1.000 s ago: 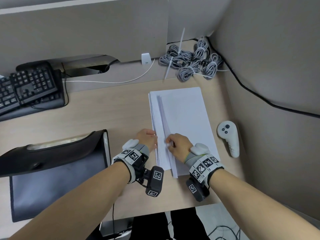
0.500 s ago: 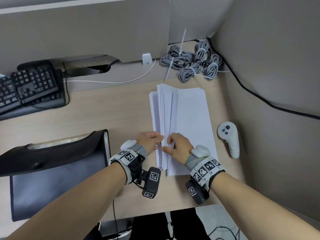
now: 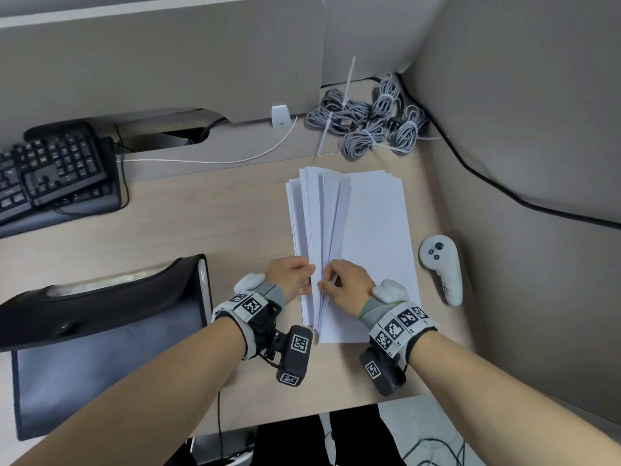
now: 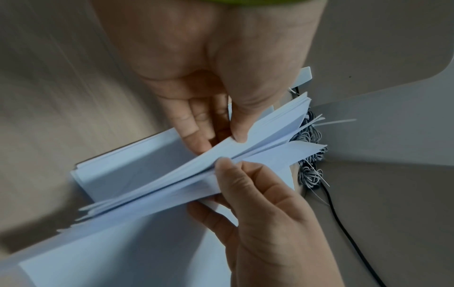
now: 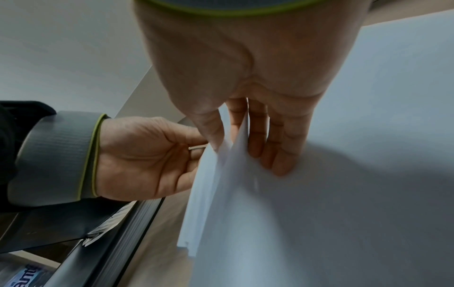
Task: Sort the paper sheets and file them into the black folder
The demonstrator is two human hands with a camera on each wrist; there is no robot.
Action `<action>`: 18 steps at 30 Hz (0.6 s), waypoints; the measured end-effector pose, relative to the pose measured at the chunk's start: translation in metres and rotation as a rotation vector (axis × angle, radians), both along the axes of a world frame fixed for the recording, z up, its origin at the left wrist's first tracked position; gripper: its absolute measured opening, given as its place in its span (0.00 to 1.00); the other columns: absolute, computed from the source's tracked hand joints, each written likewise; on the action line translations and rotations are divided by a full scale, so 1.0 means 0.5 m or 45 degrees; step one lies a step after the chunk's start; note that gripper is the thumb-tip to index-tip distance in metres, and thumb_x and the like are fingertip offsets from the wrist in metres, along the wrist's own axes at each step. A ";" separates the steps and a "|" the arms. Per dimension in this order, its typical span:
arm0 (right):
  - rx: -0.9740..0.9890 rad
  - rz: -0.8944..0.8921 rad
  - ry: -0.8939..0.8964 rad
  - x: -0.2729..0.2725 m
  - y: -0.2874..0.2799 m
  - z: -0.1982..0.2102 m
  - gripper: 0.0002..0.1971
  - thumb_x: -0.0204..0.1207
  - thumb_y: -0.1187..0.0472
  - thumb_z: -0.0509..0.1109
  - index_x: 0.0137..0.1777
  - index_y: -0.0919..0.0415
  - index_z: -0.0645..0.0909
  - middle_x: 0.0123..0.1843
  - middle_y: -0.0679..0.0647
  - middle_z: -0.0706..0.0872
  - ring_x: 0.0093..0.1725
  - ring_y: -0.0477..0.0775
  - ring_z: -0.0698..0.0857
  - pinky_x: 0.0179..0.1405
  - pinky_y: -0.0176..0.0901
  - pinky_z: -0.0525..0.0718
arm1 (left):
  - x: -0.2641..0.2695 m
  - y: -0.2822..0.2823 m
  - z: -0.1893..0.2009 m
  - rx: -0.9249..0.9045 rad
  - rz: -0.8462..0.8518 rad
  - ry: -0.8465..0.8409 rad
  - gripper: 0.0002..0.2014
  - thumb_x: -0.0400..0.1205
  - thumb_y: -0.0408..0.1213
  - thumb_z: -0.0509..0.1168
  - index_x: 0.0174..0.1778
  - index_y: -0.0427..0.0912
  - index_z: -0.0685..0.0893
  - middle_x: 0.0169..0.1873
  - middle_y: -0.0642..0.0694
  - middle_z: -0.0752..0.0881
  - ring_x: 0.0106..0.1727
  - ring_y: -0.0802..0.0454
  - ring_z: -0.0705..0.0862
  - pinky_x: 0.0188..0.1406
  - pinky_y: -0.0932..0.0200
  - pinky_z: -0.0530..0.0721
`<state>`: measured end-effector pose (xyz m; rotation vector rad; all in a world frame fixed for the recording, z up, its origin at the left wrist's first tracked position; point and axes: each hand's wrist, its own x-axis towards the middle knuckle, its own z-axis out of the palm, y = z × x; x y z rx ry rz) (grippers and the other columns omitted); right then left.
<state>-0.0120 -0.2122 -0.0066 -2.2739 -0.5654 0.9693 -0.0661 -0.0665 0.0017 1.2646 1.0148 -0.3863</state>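
Paper sheets (image 3: 373, 237), white and blank on their visible faces, lie as a stack on the right half of the light wooden desk (image 3: 201, 223), with the left-hand part of the stack lifted and fanned into several upright leaves. Left hand (image 3: 291, 276) pinches the near edge of the raised leaves between thumb and curled fingers; the left wrist view shows its thumb (image 4: 242, 124) pressed on top of the fan. Right hand (image 3: 346, 284) grips the same fan from the other side, thumb against the sheets, while its straighter fingers (image 5: 277, 153) rest on the flat part of the stack. Black folder (image 3: 100, 334) lies open on the desk to the left of the hands, apart from the paper. A white handheld controller (image 3: 442, 269) lies just right of the stack; bundled grey cables (image 3: 369, 126) sit beyond it, and a black keyboard (image 3: 53, 173) is at far left.
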 end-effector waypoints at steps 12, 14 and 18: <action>-0.092 -0.055 0.010 0.012 0.010 -0.011 0.14 0.78 0.62 0.63 0.32 0.58 0.64 0.30 0.52 0.71 0.32 0.53 0.69 0.31 0.44 0.67 | 0.005 0.007 -0.022 0.164 -0.005 0.014 0.08 0.81 0.28 0.68 0.37 0.42 0.84 0.37 0.38 0.85 0.38 0.43 0.85 0.50 0.42 0.90; -0.079 -0.048 0.013 0.013 0.009 -0.010 0.13 0.79 0.61 0.63 0.34 0.60 0.66 0.32 0.54 0.72 0.32 0.53 0.69 0.32 0.43 0.67 | 0.006 0.007 -0.018 0.179 0.004 0.008 0.06 0.81 0.27 0.66 0.45 0.43 0.80 0.44 0.37 0.85 0.41 0.42 0.85 0.47 0.44 0.90; -0.075 -0.040 0.019 0.018 0.009 -0.012 0.12 0.79 0.61 0.64 0.35 0.60 0.67 0.32 0.53 0.73 0.32 0.53 0.70 0.29 0.41 0.66 | 0.014 0.005 -0.012 0.355 0.003 -0.062 0.15 0.78 0.20 0.63 0.48 0.43 0.68 0.39 0.41 0.78 0.35 0.43 0.80 0.38 0.40 0.88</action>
